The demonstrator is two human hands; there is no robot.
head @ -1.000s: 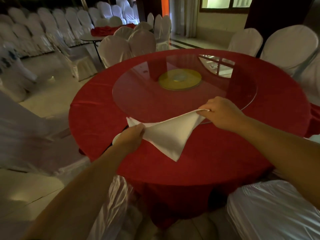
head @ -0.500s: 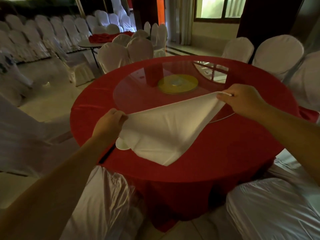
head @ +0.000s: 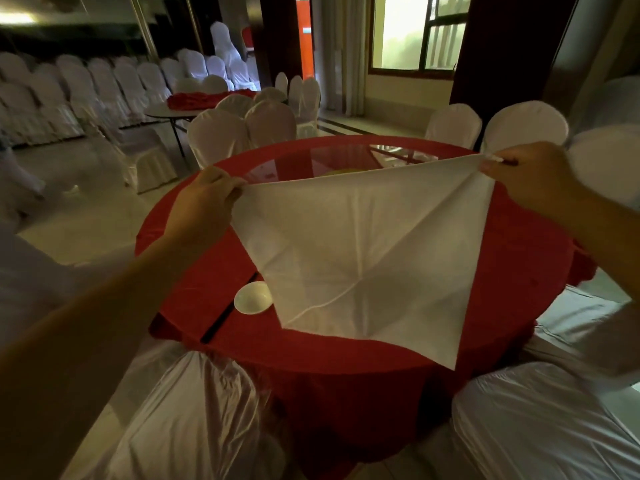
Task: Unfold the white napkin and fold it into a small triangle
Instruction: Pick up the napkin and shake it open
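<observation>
The white napkin [head: 367, 251] hangs spread out in the air above the red table, creased along old fold lines, its lower corners dangling. My left hand [head: 207, 199] pinches its upper left corner. My right hand [head: 530, 178] pinches the upper right corner, pulling the top edge taut. The cloth hides much of the table's middle.
The round table has a red cloth [head: 194, 258] and a glass turntable [head: 284, 168]. A small white dish [head: 252, 297] and a dark chopstick [head: 228, 313] lie near the front left edge. White-covered chairs [head: 194, 417] stand close by, with more chairs and another table [head: 166, 112] behind.
Both hands have lifted and moved apart, opening the napkin from a loose folded shape into a wide hanging sheet. The dish under it is uncovered.
</observation>
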